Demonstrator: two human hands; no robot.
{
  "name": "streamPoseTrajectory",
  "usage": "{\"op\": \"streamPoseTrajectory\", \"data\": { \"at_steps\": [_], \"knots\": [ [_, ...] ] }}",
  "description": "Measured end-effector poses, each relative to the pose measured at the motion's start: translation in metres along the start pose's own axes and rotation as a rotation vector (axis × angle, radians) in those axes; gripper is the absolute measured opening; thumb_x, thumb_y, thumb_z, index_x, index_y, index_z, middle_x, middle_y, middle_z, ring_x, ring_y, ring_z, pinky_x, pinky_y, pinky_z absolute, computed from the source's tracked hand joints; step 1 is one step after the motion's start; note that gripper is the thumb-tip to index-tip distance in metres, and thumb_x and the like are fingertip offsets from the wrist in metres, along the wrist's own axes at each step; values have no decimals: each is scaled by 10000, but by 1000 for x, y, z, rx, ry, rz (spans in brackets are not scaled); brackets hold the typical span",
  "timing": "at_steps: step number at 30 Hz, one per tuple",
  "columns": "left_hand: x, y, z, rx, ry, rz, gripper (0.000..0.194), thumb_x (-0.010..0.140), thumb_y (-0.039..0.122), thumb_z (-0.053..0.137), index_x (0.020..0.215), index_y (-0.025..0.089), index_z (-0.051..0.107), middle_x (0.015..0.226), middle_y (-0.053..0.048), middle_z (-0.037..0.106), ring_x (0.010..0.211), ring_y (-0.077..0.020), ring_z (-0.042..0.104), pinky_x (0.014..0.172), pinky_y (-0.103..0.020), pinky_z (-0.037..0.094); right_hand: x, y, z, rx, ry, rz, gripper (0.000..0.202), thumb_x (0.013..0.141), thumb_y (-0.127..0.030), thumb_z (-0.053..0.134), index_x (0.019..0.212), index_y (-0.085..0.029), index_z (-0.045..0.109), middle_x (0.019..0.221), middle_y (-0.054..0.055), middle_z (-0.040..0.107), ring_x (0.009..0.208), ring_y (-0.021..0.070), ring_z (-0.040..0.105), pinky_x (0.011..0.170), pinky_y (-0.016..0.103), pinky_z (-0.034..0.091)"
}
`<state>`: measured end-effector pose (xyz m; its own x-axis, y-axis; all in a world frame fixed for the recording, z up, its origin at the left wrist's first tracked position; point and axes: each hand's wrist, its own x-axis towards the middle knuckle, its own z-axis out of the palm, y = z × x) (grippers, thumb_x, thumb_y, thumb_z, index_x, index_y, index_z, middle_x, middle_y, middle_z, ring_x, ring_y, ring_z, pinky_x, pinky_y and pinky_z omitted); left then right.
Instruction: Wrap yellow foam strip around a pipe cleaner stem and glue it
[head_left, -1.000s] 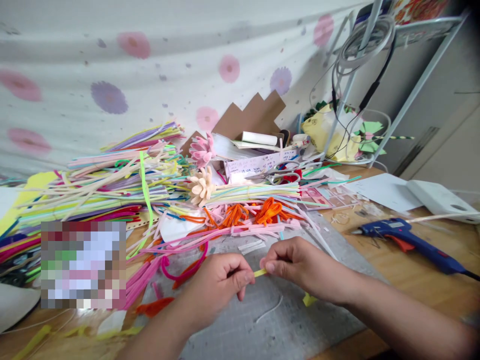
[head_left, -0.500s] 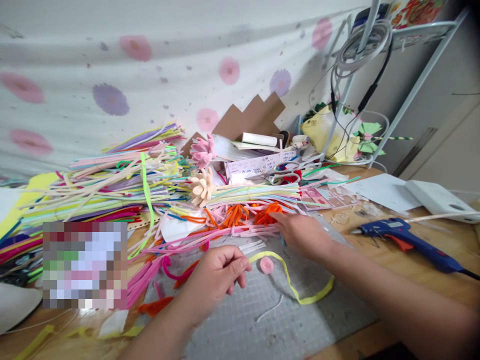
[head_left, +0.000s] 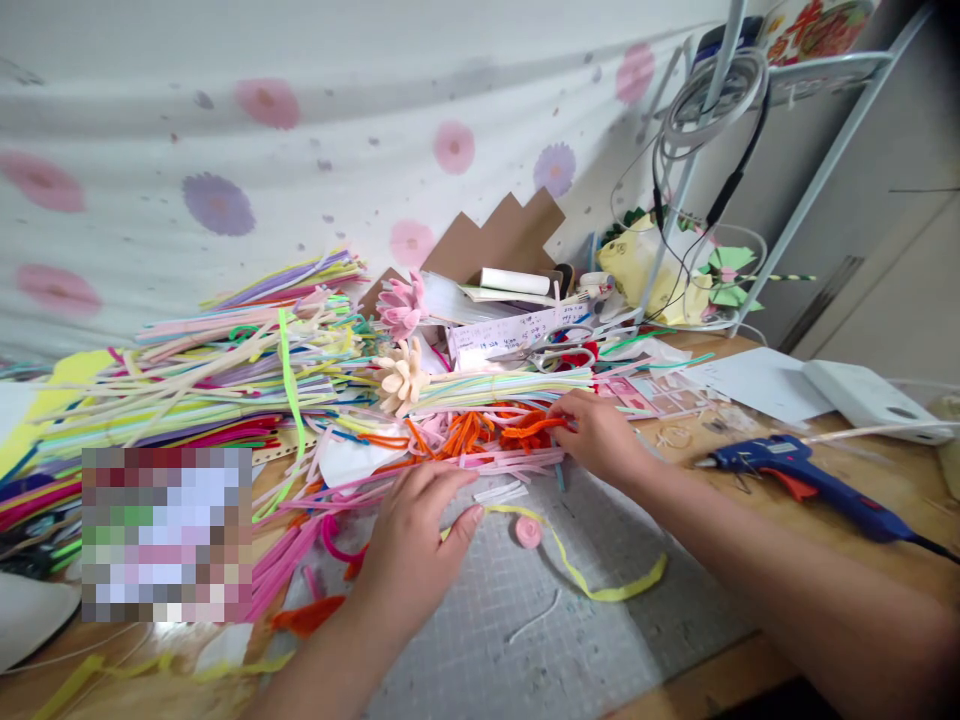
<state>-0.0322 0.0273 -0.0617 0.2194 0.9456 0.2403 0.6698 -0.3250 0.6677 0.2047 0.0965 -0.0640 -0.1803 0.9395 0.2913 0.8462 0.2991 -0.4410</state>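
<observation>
At the far edge of the grey cutting mat (head_left: 480, 620), my right hand (head_left: 604, 435) pinches an orange pipe-cleaner piece (head_left: 536, 432) from the orange bunch. A second orange pipe-cleaner cluster (head_left: 469, 433) lies just left of it. My left hand (head_left: 420, 535) hovers over the mat with thumb and fingers apart and nothing visible between them. Beneath its thumb tip runs a narrow yellow ribbon (head_left: 581, 580), curving right across the mat. A small pink coil (head_left: 528, 532) sits beside the ribbon. Short white pieces (head_left: 501, 492) lie between the hands.
A blue glue gun (head_left: 810, 475) lies on the right of the wooden table. Pipe-cleaner bundles (head_left: 187, 380) are heaped at left, with a pink flower (head_left: 401, 305) and a cream flower (head_left: 403, 375) beside them. Scissors (head_left: 566, 348) rest behind; a metal rack (head_left: 817, 190) stands at back right.
My left hand has spread its fingers from a pinch and shifted slightly left. My right hand now draws one orange piece out to the right, its fingers raised a little.
</observation>
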Motion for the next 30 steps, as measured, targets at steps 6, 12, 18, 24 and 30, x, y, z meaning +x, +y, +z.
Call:
{"op": "streamPoseTrajectory", "data": {
  "at_steps": [6,12,18,24,30],
  "knots": [
    [-6,4,3,73,77,198,399,837,333,590,1225,250,549,1234,-93,581,1153,-274,495,975,-402,372,-25,-44,-21,223,-210,-132,125,784,-192,579,801,-189,703,691,-7,666,596,119,556,552,209,377],
    [-5,11,3,-49,-201,114,289,872,309,535,638,194,661,615,-10,614,608,-172,572,571,-258,410,-36,-63,-19,795,-477,54,214,831,-329,578,715,-158,634,558,-4,623,512,117,552,513,221,377],
    [-14,19,-2,-487,-353,106,329,875,394,543,733,173,742,742,-56,700,696,-182,622,643,-264,455,-38,-63,0,1215,-524,101,414,796,-505,604,590,-155,528,453,-57,447,417,72,378,443,212,279],
    [-19,21,-4,-585,-310,126,319,843,436,574,768,188,761,714,-50,702,665,-168,604,627,-255,455,-45,-73,8,1282,-481,99,440,803,-530,585,584,-163,484,466,-73,395,421,57,300,426,202,235],
    [-17,21,0,-609,-314,184,381,855,451,549,712,162,752,664,-51,680,632,-163,591,618,-258,449,-50,-81,13,1193,-567,-8,578,824,-660,424,537,-163,497,430,-33,471,390,64,372,404,190,273]
  ]
}}
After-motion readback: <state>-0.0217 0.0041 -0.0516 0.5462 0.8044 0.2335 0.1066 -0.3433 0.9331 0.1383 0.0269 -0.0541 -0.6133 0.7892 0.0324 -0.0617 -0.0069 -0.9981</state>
